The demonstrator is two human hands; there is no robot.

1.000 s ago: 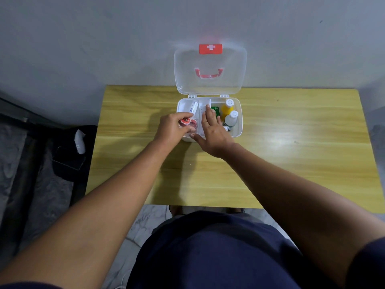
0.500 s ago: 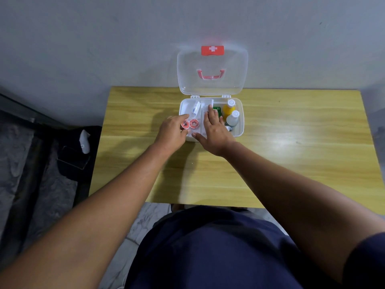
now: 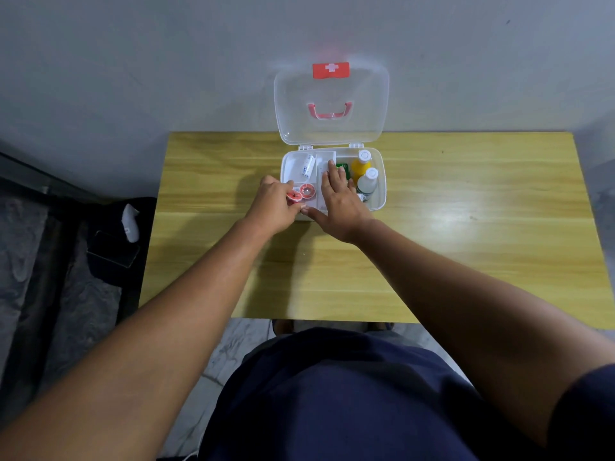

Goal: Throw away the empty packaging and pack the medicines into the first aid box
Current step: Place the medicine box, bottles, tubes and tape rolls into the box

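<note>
Dark bag [image 3: 113, 241] with white object on top sits on floor, left of table [image 3: 466, 247]. Your left hand [image 3: 273, 205] at box's left front corner, fingers pinching red tape roll [image 3: 294, 195]; second red roll [image 3: 307, 190] just beside it in left compartment. White tube [image 3: 308, 165] lies farther back in same compartment. First aid box [image 3: 382, 191] open, clear lid [image 3: 331, 104] upright against wall. Your right hand [image 3: 339, 201] flat over middle tray, fingers spread, gripping nothing. Green pack [image 3: 342, 168], yellow bottle [image 3: 361, 165], white bottle [image 3: 368, 182] fill right compartment.
</note>
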